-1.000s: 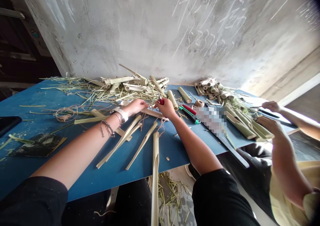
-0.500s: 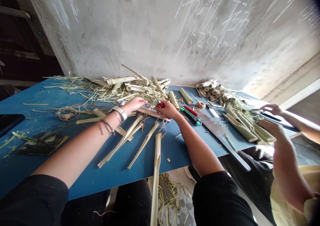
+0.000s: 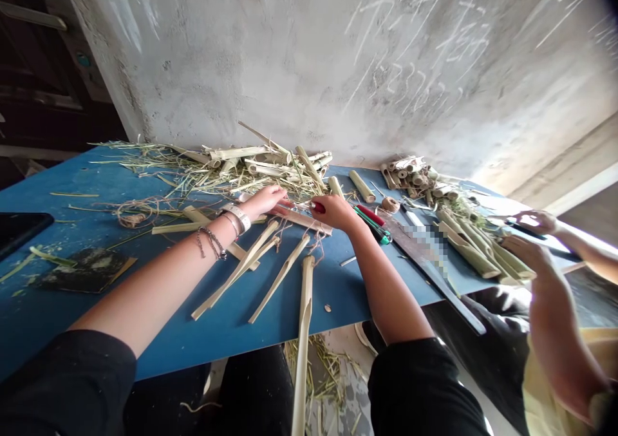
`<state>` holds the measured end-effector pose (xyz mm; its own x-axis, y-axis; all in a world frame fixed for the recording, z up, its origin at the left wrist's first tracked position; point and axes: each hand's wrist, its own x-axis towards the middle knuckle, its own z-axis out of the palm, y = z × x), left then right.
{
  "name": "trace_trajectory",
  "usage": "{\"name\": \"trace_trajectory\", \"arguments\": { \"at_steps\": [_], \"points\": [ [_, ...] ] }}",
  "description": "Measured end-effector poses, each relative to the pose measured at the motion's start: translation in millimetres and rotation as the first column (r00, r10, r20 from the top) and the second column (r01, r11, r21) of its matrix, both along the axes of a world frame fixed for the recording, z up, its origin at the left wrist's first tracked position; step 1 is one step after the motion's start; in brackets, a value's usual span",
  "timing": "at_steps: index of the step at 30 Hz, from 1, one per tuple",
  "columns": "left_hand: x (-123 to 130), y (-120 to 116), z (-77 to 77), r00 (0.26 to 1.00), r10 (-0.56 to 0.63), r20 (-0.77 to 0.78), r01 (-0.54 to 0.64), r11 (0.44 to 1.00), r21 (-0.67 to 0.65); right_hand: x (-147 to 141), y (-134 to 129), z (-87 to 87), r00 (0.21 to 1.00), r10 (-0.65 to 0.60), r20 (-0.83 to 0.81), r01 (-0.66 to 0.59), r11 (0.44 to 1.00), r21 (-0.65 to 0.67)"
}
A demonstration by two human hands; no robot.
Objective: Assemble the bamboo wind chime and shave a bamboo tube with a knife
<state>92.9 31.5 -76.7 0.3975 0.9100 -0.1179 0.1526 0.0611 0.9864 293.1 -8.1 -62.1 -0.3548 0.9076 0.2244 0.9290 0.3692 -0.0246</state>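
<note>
My left hand [image 3: 267, 201], with a white band and a bracelet at the wrist, is closed over the left part of a flat bamboo strip [image 3: 306, 219]; what its fingertips pinch is hidden. My right hand [image 3: 337, 212] is closed around a small red-handled tool [image 3: 318, 208], whose thin metal end points left toward my left fingers. Twine ties link the strip to split bamboo pieces that fan toward me: a left one [image 3: 236, 272], a middle one [image 3: 280, 278] and a longer one [image 3: 305, 313] reaching past the table edge.
Bamboo tubes and shavings [image 3: 232, 172] are heaped by the wall. Right of me lie green-handled cutters [image 3: 374, 225], a twine ball [image 3: 390, 205] and a long blade [image 3: 434, 278]. Another person's hands [image 3: 528, 250] work beside split bamboo [image 3: 468, 249]. A dark block [image 3: 89, 268] and phone-like object [image 3: 22, 230] lie left.
The tool in my right hand has tipped from slanting upward to nearly level, pointing left. My left fingers have come down closer to the strip. The view has shifted slightly.
</note>
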Motion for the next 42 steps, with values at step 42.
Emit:
{"name": "trace_trajectory", "arguments": {
  "at_steps": [42],
  "points": [
    [6.9,6.9,-18.4,1.0,0.005,0.018,-0.008,0.986,0.169,-23.7,-2.9,-8.7,0.975,-0.21,0.077,0.201,0.973,0.113]
  ]
}}
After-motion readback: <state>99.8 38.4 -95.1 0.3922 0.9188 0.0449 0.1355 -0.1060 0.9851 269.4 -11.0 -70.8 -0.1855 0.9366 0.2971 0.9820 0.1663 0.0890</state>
